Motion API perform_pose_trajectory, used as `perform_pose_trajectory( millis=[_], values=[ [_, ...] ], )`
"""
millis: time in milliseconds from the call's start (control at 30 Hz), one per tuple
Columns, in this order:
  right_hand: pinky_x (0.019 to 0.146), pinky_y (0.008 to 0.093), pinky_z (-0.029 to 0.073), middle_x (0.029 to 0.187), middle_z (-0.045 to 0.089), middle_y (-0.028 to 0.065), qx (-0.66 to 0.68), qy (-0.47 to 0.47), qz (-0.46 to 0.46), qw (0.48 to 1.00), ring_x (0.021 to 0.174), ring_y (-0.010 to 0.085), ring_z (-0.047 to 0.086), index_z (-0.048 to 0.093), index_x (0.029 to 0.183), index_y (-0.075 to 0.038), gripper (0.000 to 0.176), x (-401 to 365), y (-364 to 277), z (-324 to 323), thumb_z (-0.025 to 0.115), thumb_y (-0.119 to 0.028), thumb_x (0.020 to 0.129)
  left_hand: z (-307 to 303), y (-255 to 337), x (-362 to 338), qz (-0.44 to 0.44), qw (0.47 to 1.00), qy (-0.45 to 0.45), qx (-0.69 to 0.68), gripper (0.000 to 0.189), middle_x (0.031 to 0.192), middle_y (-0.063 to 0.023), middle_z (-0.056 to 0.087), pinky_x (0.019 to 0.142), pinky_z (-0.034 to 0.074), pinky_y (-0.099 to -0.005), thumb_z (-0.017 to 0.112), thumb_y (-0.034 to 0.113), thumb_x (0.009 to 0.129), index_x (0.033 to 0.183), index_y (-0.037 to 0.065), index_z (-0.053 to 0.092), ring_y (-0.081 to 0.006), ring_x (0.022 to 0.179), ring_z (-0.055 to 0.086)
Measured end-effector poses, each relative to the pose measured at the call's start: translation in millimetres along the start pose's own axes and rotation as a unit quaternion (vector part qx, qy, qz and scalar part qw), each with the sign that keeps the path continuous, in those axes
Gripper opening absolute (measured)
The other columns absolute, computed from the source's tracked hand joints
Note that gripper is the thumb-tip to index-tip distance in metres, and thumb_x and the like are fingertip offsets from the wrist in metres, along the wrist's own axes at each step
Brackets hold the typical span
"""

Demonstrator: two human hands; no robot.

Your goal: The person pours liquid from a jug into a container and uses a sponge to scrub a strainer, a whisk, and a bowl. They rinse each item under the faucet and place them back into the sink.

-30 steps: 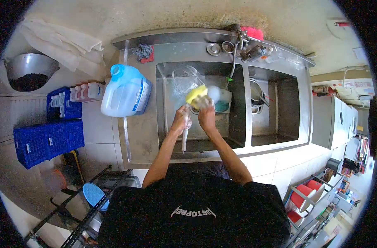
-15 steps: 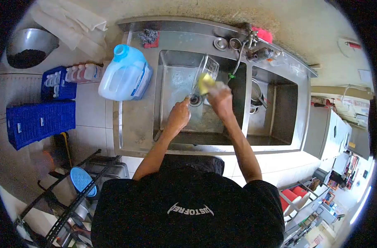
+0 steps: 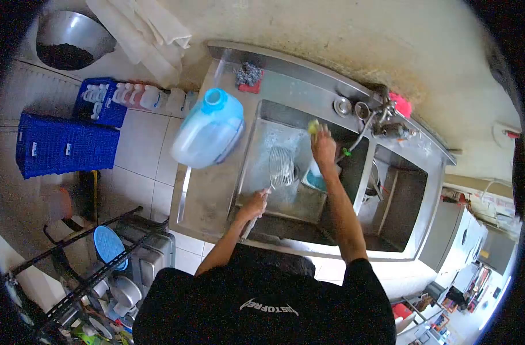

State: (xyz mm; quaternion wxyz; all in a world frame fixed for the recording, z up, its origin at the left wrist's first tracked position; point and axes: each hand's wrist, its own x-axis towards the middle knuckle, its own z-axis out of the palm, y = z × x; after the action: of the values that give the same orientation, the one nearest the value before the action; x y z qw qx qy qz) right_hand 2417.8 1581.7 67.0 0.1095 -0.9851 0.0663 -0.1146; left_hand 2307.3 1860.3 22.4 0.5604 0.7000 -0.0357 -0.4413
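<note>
My left hand (image 3: 252, 206) is closed round the handle of a wire skimmer (image 3: 281, 165), whose ribbed head hangs over the left sink basin (image 3: 262, 129). A yellow sponge (image 3: 313, 126) is in my right hand (image 3: 324, 146), at the far side of the same basin, apart from the skimmer. My right fingers are curled over the sponge and partly blurred. Below my right wrist, a small container with blue-green liquid (image 3: 314, 180) stands in the basin, partly covered by my forearm. Suds lie on the basin floor.
A large blue-capped plastic jug (image 3: 209, 129) stands on the left counter. A steel scourer (image 3: 248, 75) lies behind it. The tap (image 3: 383, 109) and hose are at the back right. Pans (image 3: 373, 178) sit in the right basin. Blue crates (image 3: 67, 144) stand at left.
The skimmer has come back toward my body and turned, its handle now plain in my left hand. My right hand with the sponge has moved away from it. The whole view has shifted.
</note>
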Motion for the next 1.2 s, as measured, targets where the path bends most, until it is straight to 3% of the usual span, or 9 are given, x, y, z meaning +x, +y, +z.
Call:
perform_pose_trajectory(
  millis=[133, 300, 433, 633, 800, 833, 900, 1133, 1200],
  values=[
    [0.085, 0.0443, 0.04, 0.119, 0.047, 0.0191, -0.114, 0.0, -0.137, 0.984, 0.107, 0.0342, 0.047, 0.041, 0.124, -0.008, 0.044, 129, -40, 50, 0.048, -0.02, 0.081, -4, 19, 2, -0.161, 0.978, -0.012, -0.129, 0.033, 0.057, -0.0002, 0.042, 0.033, 0.037, -0.0255, 0.034, 0.029, 0.092, 0.116, 0.008, 0.046, -0.0077, 0.043, 0.041],
    [0.079, 0.0434, 0.043, 0.112, 0.05, 0.0156, -0.04, 0.026, -0.267, 0.962, 0.105, 0.0321, 0.05, 0.04, 0.125, -0.02, 0.046, 211, -138, 105, 0.051, -0.024, 0.08, -11, 11, 22, -0.13, 0.987, -0.03, -0.085, 0.034, 0.049, 0.0009, 0.038, 0.032, 0.037, -0.0265, 0.036, 0.029, 0.092, 0.119, 0.01, 0.046, -0.01, 0.037, 0.038],
    [0.079, 0.047, 0.043, 0.114, 0.048, 0.0159, 0.095, -0.151, -0.123, 0.976, 0.104, 0.0355, 0.049, 0.045, 0.116, -0.018, 0.05, 238, -140, 150, 0.062, -0.029, 0.071, -22, 2, 27, -0.146, 0.987, -0.037, -0.053, 0.032, 0.05, 0.0004, 0.038, 0.032, 0.037, -0.0277, 0.037, 0.027, 0.092, 0.116, 0.01, 0.049, -0.0089, 0.038, 0.04],
    [0.09, 0.0451, 0.036, 0.115, 0.045, 0.0222, 0.304, 0.074, 0.093, 0.945, 0.106, 0.0382, 0.045, 0.044, 0.114, -0.004, 0.061, 101, -92, 61, 0.072, -0.024, 0.063, -24, -34, 26, -0.25, 0.959, -0.039, -0.13, 0.032, 0.052, 0.0052, 0.029, 0.032, 0.032, -0.0224, 0.036, 0.032, 0.093, 0.117, 0.013, 0.042, -0.0063, 0.038, 0.031],
    [0.093, 0.0423, 0.031, 0.115, 0.037, 0.0197, 0.527, 0.182, 0.459, 0.692, 0.104, 0.0314, 0.042, 0.023, 0.127, 0.001, 0.059, -88, 18, 63, 0.05, -0.017, 0.078, -18, -57, 63, -0.227, 0.971, -0.039, -0.07, 0.031, 0.05, 0.0018, 0.035, 0.031, 0.033, -0.0262, 0.034, 0.034, 0.093, 0.101, 0.009, 0.049, -0.0089, 0.034, 0.034],
    [0.092, 0.0432, 0.033, 0.116, 0.036, 0.0212, 0.316, 0.155, 0.469, 0.81, 0.104, 0.0326, 0.042, 0.024, 0.126, 0.002, 0.058, -130, 50, 92, 0.05, -0.017, 0.078, -13, -69, 76, -0.23, 0.97, -0.038, -0.068, 0.031, 0.05, 0.0018, 0.035, 0.031, 0.033, -0.0262, 0.034, 0.034, 0.093, 0.101, 0.009, 0.049, -0.0089, 0.034, 0.034],
    [0.086, 0.0444, 0.036, 0.107, 0.047, 0.0258, 0.065, 0.04, 0.522, 0.85, 0.098, 0.0385, 0.048, 0.03, 0.124, 0.004, 0.054, -193, 103, 151, 0.049, -0.018, 0.079, -7, -78, 101, -0.211, 0.972, -0.078, 0.064, 0.033, 0.05, 0.0004, 0.039, 0.03, 0.033, -0.0269, 0.033, 0.034, 0.093, 0.103, 0.007, 0.05, -0.0102, 0.033, 0.036],
    [0.077, 0.0461, 0.042, 0.095, 0.057, 0.0234, 0.183, -0.187, 0.545, 0.797, 0.088, 0.0388, 0.054, 0.041, 0.121, 0.001, 0.059, -213, 172, 235, 0.043, -0.045, 0.084, 21, -54, 172, -0.313, 0.94, -0.089, -0.105, 0.024, 0.057, -0.0047, 0.045, 0.031, 0.035, -0.0288, 0.038, 0.018, 0.091, 0.11, 0.006, 0.046, -0.013, 0.033, 0.038],
    [0.068, 0.0397, 0.046, 0.081, 0.059, 0.0207, 0.102, -0.228, 0.44, 0.862, 0.075, 0.0316, 0.059, 0.057, 0.089, 0.001, 0.04, -162, 178, 170, 0.045, -0.036, 0.086, 31, -22, 176, -0.259, 0.962, -0.082, -0.025, 0.027, 0.058, -0.005, 0.045, 0.03, 0.034, -0.0284, 0.038, 0.017, 0.09, 0.115, 0.006, 0.043, -0.0129, 0.034, 0.038]
  ],
)
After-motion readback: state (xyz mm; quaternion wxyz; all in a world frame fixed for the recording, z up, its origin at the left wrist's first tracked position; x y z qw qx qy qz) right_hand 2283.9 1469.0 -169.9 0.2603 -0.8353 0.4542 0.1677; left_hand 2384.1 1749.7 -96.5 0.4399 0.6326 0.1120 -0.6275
